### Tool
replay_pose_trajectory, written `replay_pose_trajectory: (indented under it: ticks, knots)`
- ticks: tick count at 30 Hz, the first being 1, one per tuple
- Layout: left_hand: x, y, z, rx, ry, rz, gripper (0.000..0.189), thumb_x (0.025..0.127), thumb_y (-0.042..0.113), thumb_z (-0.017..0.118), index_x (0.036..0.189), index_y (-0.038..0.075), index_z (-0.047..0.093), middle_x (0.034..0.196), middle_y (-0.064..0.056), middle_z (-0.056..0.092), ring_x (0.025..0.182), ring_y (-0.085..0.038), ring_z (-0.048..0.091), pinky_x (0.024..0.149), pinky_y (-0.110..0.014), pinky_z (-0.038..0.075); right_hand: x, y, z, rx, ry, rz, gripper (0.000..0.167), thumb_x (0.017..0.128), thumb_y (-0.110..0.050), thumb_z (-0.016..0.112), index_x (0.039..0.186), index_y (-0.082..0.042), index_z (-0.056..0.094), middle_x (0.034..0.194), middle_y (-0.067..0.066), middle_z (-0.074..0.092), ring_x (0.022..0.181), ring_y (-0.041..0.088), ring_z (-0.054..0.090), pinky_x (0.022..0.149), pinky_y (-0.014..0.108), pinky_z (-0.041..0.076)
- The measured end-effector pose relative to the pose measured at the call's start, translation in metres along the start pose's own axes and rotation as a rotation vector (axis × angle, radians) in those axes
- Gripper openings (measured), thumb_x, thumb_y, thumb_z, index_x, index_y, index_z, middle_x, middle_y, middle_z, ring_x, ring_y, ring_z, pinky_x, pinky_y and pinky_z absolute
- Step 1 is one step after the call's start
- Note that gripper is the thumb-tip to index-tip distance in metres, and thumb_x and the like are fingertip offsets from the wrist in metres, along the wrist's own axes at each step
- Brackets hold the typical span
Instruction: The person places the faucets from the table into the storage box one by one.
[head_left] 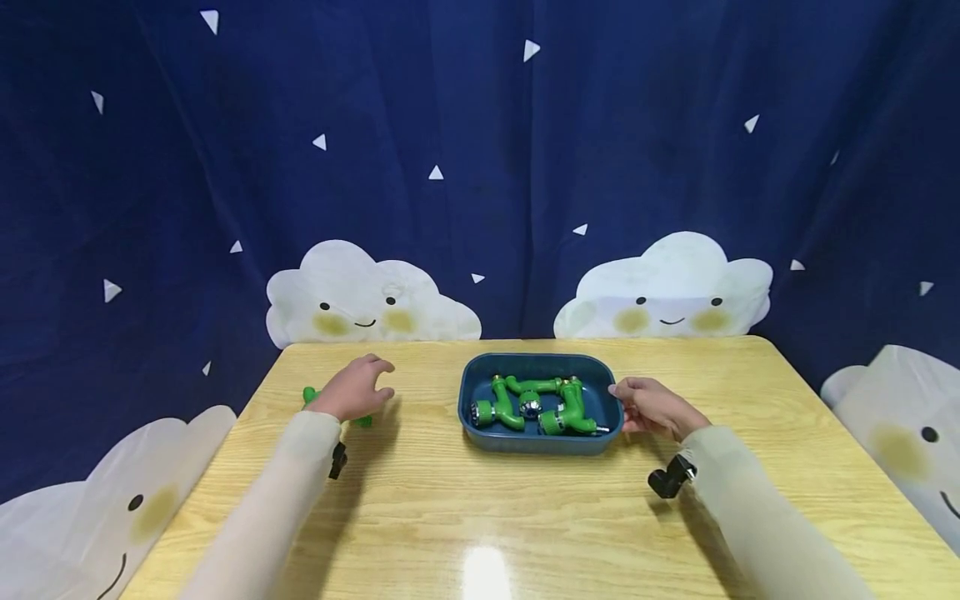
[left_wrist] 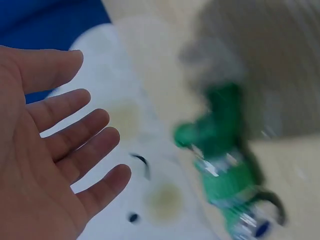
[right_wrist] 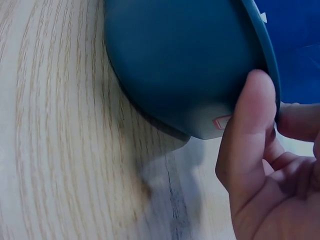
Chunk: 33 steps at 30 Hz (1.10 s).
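Observation:
A dark blue-green plastic basin [head_left: 536,443] stands on the table, holding several green tap-like fittings [head_left: 572,404] with silver ends. At its right end my right hand [head_left: 654,406] pinches the rim; the right wrist view shows the thumb [right_wrist: 257,100] and a finger on either side of the basin's wall [right_wrist: 185,60]. My left hand [head_left: 348,390] hovers over the table's left side with fingers apart and nothing held. Beneath it lies another green fitting [head_left: 363,421], partly hidden by the hand; in the left wrist view this fitting [left_wrist: 227,185] is blurred and the palm [left_wrist: 35,165] faces it sideways.
The light wooden table [head_left: 450,508] has its far edge against a dark blue curtain [head_left: 480,167] with white triangles. White cloud shapes [head_left: 367,292] stand behind the table and along both sides. A black wrist device [head_left: 671,477] is on the right forearm.

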<state>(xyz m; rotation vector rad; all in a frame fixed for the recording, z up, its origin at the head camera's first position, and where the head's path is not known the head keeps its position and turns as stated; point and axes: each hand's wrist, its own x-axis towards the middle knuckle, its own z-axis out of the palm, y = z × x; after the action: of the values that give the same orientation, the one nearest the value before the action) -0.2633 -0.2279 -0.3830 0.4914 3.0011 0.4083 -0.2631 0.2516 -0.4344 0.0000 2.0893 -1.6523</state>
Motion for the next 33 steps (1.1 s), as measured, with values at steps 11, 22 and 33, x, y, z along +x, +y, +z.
replay_pose_trajectory:
  ticks: [11,22,33]
  knots:
    - [-0.032,-0.057,0.012,-0.016,0.017,-0.102,0.047,0.088,0.015,0.062,0.13,-0.005,0.059,0.125,-0.025,0.06,0.111,-0.039,0.06,0.096,-0.053,0.049,0.001,0.0,0.004,-0.007,0.002,-0.016,0.022,0.106,-0.022,0.045,0.091,-0.006,0.047,0.069,-0.003,0.051,0.057,0.006,0.055,0.057,0.021,0.055]
    - [-0.03,-0.074,0.02,0.029,0.06,-0.113,0.039,0.084,0.01,0.065,0.122,-0.002,0.065,0.114,-0.02,0.063,0.097,-0.032,0.06,0.085,-0.048,0.05,-0.001,-0.005,-0.004,-0.007,0.009,-0.006,0.022,0.107,-0.021,0.042,0.092,-0.006,0.046,0.068,-0.004,0.051,0.056,0.006,0.055,0.057,0.021,0.055]
    - [-0.025,-0.085,0.032,0.098,0.139,-0.154,0.039,0.082,0.009,0.072,0.121,0.008,0.069,0.114,-0.017,0.07,0.102,-0.04,0.059,0.084,-0.058,0.048,-0.002,-0.003,-0.002,-0.025,0.012,0.004,0.022,0.107,-0.024,0.044,0.093,-0.006,0.046,0.07,-0.003,0.048,0.058,0.007,0.054,0.059,0.022,0.056]
